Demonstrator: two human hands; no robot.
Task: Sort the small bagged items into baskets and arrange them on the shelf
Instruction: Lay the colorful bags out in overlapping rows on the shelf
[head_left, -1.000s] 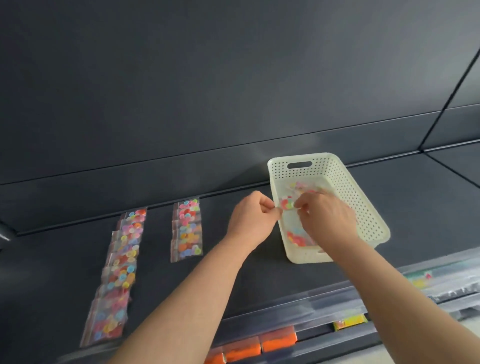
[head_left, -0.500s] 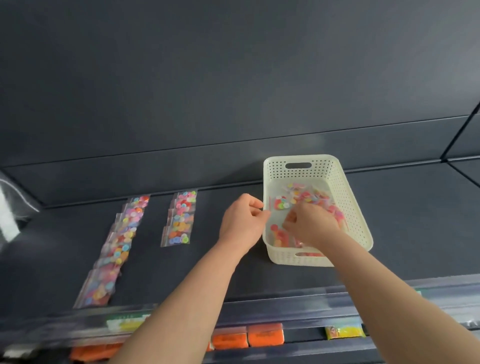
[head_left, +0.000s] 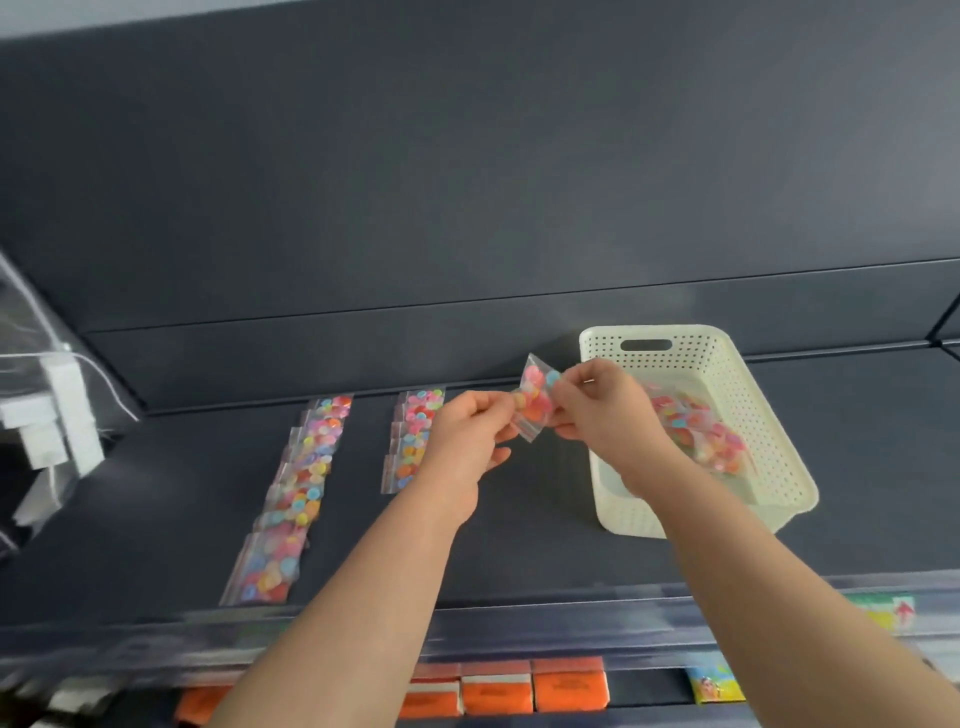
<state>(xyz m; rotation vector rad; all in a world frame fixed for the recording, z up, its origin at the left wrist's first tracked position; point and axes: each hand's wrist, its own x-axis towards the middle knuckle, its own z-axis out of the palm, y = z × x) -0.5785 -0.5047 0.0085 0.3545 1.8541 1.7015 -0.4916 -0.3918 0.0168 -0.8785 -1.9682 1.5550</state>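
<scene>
A small clear bag of colourful buttons (head_left: 535, 400) is held up above the dark shelf (head_left: 530, 525), just left of the cream perforated basket (head_left: 753, 415). My left hand (head_left: 470, 441) pinches its lower left side and my right hand (head_left: 605, 410) pinches its right side. More button bags (head_left: 698, 434) lie inside the basket, partly hidden by my right forearm. A long overlapping row of bags (head_left: 298, 493) runs down the shelf at left. A shorter row of bags (head_left: 413, 439) lies beside my left hand.
A clear plastic rail (head_left: 571, 618) edges the shelf front. Orange packets (head_left: 498, 691) and a yellow packet (head_left: 714, 686) sit on the shelf below. Clear bags holding white pieces (head_left: 47, 431) hang at far left. The dark back panel (head_left: 467, 182) rises behind.
Both hands have come up out of the basket and moved left, lifting one bag of buttons clear of it. The view has shifted right to left, showing more of the left side.
</scene>
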